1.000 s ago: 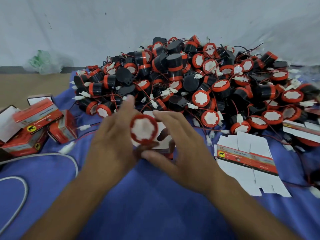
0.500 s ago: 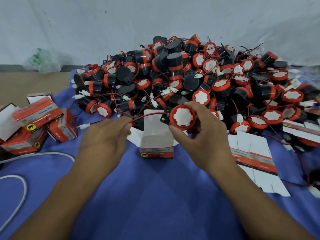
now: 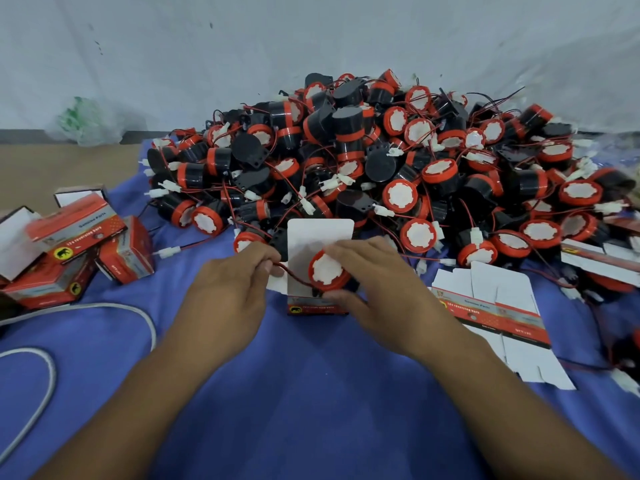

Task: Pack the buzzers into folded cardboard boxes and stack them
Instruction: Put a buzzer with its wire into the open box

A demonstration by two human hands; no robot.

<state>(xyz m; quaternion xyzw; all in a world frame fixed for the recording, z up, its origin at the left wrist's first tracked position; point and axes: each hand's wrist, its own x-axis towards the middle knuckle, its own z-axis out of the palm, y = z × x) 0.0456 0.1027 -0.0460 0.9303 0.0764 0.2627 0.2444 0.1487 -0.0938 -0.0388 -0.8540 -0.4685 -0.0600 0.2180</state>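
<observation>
The right hand [image 3: 377, 289] grips one buzzer [image 3: 327, 270], with its fingers curled over the far edge and its thumb under the near edge. It holds the buzzer at the mouth of an open cardboard box [image 3: 317, 308], which stands on the blue cloth [image 3: 311, 393] in the near middle. The buzzer's red-rimmed white face is turned up toward the camera. The box's white lid flap [image 3: 320, 233] stands upright just behind it.

The left hand [image 3: 228, 289], just left of the box, pinches the buzzer's red wire [image 3: 294, 277] between thumb and fingers. The wire runs from the pinch down and right to the buzzer. The hands are close together, one on each side of the box, with the wire between them.

Beyond the box a large pile of buzzers [image 3: 398, 161], black and red with tangled wires and white plugs, fills the far middle and right. At the left several closed red boxes [image 3: 76, 244] lie in a loose heap. Flat unfolded box blanks [image 3: 495, 310] lie on the cloth just right of the right hand. A white cable [image 3: 48, 375] loops across the near left, and a crumpled plastic bag [image 3: 86, 123] sits far left against the wall.
</observation>
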